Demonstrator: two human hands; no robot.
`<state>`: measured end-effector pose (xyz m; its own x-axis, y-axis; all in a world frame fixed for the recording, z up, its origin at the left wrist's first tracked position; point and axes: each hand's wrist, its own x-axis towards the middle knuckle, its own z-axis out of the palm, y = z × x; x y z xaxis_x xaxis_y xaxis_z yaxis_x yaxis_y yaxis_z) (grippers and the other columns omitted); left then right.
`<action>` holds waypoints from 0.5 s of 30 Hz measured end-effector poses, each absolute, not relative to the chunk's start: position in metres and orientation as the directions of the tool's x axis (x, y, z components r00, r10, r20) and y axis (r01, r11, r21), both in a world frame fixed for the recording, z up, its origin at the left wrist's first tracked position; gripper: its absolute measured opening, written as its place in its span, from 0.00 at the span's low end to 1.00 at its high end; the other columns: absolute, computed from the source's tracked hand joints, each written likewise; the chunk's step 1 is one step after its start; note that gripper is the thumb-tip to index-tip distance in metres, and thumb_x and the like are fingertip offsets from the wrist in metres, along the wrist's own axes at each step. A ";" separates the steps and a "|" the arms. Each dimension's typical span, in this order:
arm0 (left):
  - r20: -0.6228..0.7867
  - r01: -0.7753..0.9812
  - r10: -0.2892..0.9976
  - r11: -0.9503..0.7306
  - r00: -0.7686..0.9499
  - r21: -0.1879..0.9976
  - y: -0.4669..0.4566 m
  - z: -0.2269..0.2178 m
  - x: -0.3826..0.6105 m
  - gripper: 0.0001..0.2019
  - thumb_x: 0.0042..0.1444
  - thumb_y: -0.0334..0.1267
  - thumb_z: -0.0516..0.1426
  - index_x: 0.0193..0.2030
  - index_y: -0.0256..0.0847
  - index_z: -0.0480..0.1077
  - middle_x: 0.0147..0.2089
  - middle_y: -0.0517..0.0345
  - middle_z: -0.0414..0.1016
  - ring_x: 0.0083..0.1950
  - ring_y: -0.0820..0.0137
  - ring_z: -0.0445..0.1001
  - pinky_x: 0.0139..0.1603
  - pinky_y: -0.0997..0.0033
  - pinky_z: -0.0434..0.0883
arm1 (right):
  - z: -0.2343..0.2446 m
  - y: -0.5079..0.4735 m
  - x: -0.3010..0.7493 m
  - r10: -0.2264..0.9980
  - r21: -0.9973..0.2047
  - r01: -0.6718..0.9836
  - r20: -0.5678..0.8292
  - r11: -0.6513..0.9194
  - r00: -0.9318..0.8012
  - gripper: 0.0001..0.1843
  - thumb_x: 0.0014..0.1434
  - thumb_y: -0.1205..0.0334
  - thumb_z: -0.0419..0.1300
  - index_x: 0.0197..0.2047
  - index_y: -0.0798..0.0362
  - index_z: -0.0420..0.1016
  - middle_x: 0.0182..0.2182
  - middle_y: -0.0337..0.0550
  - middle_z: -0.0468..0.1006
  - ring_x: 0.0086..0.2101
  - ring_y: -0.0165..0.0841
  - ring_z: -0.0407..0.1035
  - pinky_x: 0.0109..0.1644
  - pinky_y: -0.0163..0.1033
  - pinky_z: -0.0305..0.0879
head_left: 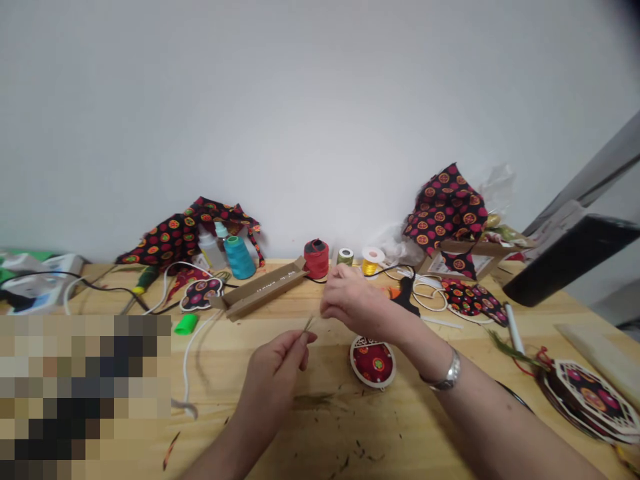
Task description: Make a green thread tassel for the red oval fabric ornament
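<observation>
My left hand point(280, 360) is closed in a pinch, with the tips of thin greenish threads point(309, 324) sticking up between thumb and forefinger. Just above and to the right, my right hand point(350, 297) has its fingers pressed together; what they hold is too fine to make out. A bracelet circles that wrist. Below the right forearm lies a round ornament point(373, 365) with a pale frame and dark red patterned fabric. Dark green strands point(315, 400) lie on the wooden table point(280, 440) under my hands, among small scraps.
A cardboard tray point(267, 290), a teal thread cone point(240, 257), a red spool point(317, 259) and a yellow spool point(371, 261) stand along the back. A black glue gun point(407, 297) lies right of centre. Framed ornaments point(593, 399) lie at right; a green cap point(187, 325) is at left.
</observation>
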<state>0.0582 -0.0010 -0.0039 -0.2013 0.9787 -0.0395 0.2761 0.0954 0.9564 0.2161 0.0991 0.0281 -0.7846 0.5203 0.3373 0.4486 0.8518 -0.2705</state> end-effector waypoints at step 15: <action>-0.241 -0.011 0.947 0.244 -0.211 0.970 -0.005 -0.008 0.066 0.16 0.50 0.48 0.58 0.33 0.37 0.78 0.20 0.66 0.58 0.18 0.77 0.50 0.17 0.77 0.47 | 0.040 0.159 0.221 0.663 -0.444 0.512 0.626 0.735 -0.410 0.05 0.54 0.70 0.61 0.27 0.52 0.75 0.31 0.44 0.75 0.42 0.38 0.61 0.49 0.45 0.58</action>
